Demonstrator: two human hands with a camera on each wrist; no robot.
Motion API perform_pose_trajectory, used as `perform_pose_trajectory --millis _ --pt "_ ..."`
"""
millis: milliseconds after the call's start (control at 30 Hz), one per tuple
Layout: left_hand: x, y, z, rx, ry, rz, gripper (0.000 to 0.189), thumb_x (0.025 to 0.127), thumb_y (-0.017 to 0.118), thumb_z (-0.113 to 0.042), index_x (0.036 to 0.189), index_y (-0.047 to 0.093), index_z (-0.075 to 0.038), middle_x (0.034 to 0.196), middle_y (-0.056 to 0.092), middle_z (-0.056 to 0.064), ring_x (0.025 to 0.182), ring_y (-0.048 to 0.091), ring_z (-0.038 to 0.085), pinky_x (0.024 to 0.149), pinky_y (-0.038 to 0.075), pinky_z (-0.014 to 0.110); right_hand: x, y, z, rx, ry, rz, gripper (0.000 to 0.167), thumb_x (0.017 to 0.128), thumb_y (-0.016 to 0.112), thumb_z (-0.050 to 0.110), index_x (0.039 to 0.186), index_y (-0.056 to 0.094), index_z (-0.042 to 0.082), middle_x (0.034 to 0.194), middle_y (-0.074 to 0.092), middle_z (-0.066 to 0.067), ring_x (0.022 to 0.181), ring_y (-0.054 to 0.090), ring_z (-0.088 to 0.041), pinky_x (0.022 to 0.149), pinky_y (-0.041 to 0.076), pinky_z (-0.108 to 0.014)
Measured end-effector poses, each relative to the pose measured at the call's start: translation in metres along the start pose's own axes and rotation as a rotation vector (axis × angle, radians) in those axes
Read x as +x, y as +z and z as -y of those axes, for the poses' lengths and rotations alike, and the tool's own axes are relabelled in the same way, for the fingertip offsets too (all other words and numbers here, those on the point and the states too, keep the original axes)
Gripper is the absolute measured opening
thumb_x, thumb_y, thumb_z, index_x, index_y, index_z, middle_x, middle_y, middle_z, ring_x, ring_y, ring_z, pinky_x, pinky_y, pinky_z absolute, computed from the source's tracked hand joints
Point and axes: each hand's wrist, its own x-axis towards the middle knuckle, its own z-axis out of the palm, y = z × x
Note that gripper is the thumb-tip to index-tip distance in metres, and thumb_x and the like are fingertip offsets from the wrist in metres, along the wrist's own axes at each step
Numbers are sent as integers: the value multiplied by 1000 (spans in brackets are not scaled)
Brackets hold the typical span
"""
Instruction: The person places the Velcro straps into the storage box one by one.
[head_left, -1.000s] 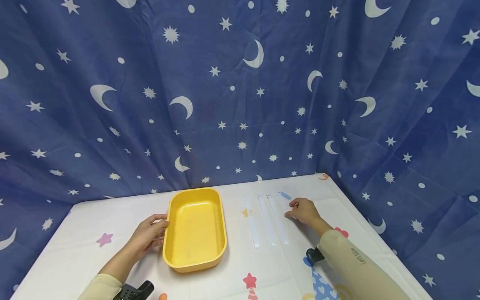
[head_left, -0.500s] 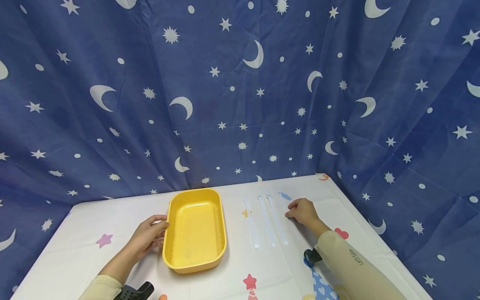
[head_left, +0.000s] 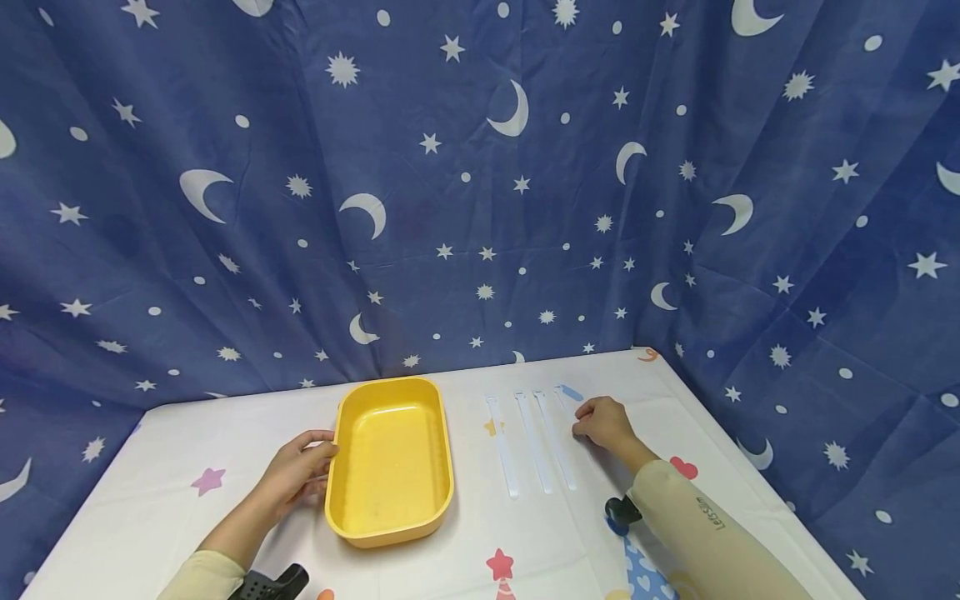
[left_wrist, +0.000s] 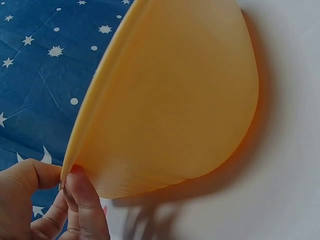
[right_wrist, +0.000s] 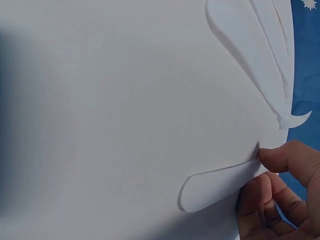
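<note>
A yellow plastic tub [head_left: 388, 533], rectangular with rounded corners, stands in the middle of the head view. My left hand [head_left: 296, 467] pinches its left rim; the left wrist view shows the thumb and fingers on either side of the tub's edge [left_wrist: 80, 120]. Several thin white strips, each with a small notched head and a rounded end, lie side by side to the right, such as this white strip [head_left: 502, 450]. At the rightmost one, my right hand [head_left: 609, 429] pinches a white strip [right_wrist: 215, 187] between thumb and fingers, its rounded end sticking out.
The white tablecloth [head_left: 442, 575] carries printed coloured shapes, including a pink star [head_left: 208, 480] and a red heart [head_left: 683, 467]. A blue curtain [head_left: 420, 275] with moons and stars hangs behind the table and along its right side.
My right hand has shifted very slightly to the right at the rightmost strip. The left hand and the yellow tub have stayed in place.
</note>
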Motion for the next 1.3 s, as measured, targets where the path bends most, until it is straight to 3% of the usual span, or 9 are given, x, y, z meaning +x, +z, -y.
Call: perform_pose_trajectory --millis 333,667,1300 --pt "-3 2 -2 3 -15 -9 47 96 54 -21 136 42 -1 86 67 1 68 63 10 54 52 20 -1 1 2 10 29 3 22 74 73 9 91 67 -3 79 62 -9 72 56 -20 57 47 -25" --pt "-2 0 -2 -14 6 8 48 96 54 -21 137 41 1 88 67 1 71 63 11 55 54 22 -2 1 2 37 45 3 21 74 74 8 91 67 -2 78 62 -8 69 56 -19 56 47 -24" --pt "-3 1 -1 -17 -7 -2 47 97 54 -22 136 42 1 89 67 1 72 64 11 57 55 22 -6 -1 5 41 39 -5 23 74 74 9 92 68 -3 84 65 -12 78 59 -24 65 52 -31"
